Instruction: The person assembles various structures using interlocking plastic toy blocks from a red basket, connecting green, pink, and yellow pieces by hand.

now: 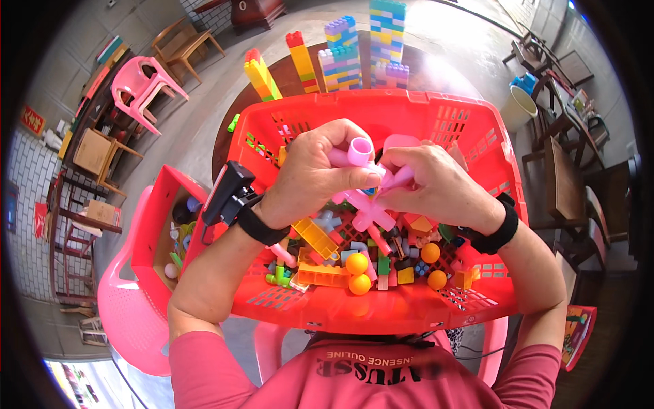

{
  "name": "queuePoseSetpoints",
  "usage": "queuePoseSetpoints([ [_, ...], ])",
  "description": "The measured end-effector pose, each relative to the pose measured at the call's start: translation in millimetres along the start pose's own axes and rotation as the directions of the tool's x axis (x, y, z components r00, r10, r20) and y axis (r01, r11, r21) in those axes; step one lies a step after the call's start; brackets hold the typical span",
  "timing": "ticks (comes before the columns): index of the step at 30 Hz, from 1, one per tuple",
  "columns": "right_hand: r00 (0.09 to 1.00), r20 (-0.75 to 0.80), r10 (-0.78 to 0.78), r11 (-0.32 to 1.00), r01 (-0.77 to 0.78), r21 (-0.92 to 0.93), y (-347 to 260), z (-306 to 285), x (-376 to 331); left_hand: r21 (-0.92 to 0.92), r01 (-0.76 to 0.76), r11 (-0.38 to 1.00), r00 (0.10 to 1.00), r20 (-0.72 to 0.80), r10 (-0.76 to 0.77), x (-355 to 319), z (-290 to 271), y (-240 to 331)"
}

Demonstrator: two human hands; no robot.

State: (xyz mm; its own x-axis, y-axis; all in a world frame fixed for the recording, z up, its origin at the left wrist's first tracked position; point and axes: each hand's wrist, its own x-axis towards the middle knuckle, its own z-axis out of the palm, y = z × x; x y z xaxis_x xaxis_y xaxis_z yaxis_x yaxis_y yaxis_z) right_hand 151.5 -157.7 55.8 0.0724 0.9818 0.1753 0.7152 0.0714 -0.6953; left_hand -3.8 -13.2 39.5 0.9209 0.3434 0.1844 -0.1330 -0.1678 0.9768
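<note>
Above a red plastic basket (pixel 327 310), both my hands grip pink pipe-shaped toy connectors (pixel 371 208). My left hand (pixel 313 170) closes its thumb and fingers round a pink tube piece whose round open end (pixel 360 145) faces up. Close beside it, my right hand (pixel 443 184) pinches another part of the pink pieces; whether all of them are joined I cannot tell. Beneath the hands lie mixed toy pieces, among them orange balls (pixel 357 264), a yellow-orange block (pixel 315 238), a grey-blue connector (pixel 328 222) and green connectors (pixel 278 276).
Behind the basket, towers of building bricks (pixel 387 34) stand on a round brown table (pixel 235 116). To the left, a red box (pixel 146 232) of toys rests on a pink chair (pixel 129 300). Wooden furniture (pixel 565 184) lines the right, near a pale bucket (pixel 519 108).
</note>
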Motion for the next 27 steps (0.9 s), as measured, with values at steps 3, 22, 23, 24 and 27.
queuePoseSetpoints([
  [3,0.995,-0.045,-0.087,0.995,0.084,-0.062,6.0,4.5,1.4,0.197,-0.010,0.980,1.000,-0.006,0.011,-0.2,2.7,6.4],
  [22,0.950,-0.145,-0.278,0.961,0.274,-0.048,10.9,9.2,-0.9,-0.084,-0.072,0.994,0.988,-0.144,0.059,4.9,-4.5,-2.8],
  [23,0.959,-0.107,-0.261,0.965,0.259,-0.032,13.2,5.2,0.0,-0.070,-0.065,0.995,0.992,-0.110,0.057,4.8,-5.5,-3.6],
  [24,0.959,-0.095,-0.268,0.963,0.268,-0.016,14.6,1.7,0.7,-0.081,-0.090,0.993,0.988,-0.135,0.079,5.6,-7.7,-3.4],
  [27,0.983,-0.066,-0.169,0.985,0.170,0.007,14.8,-3.2,0.4,-0.099,-0.148,0.984,0.983,-0.124,0.136,7.2,-13.9,0.8],
])
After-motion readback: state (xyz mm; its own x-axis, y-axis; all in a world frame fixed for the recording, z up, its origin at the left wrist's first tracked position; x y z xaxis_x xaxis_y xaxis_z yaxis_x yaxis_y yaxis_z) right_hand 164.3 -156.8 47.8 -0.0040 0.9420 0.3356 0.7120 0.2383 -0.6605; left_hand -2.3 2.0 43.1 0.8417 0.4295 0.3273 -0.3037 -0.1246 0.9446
